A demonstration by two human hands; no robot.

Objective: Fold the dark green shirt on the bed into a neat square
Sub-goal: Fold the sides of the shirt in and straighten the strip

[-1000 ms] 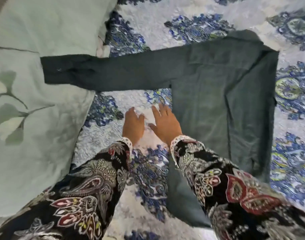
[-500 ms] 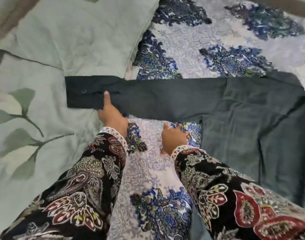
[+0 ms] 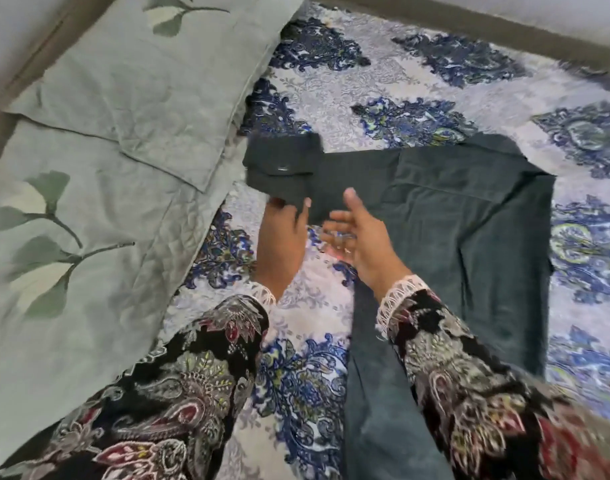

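Nearest the camera, two patterned sleeves [image 3: 179, 382] extend over the floral bedspread [image 3: 418, 88]. The left hand [image 3: 281, 237] pinches the lower edge of the doubled-over shirt sleeve [image 3: 283, 168] — thumb on top. The right hand [image 3: 360, 237] hovers just beside it, fingers spread, gripping nothing. The dark green shirt [image 3: 470, 230] lies flat at right; pale green pillows [image 3: 141, 81] sit far left.

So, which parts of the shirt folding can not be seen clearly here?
- Head view: the shirt hem, hidden under the right sleeve.
- Left hand fingers, tucked under the cuff.
- The cuff itself, motion blurred.
- Whether the right hand touches fabric: unclear.
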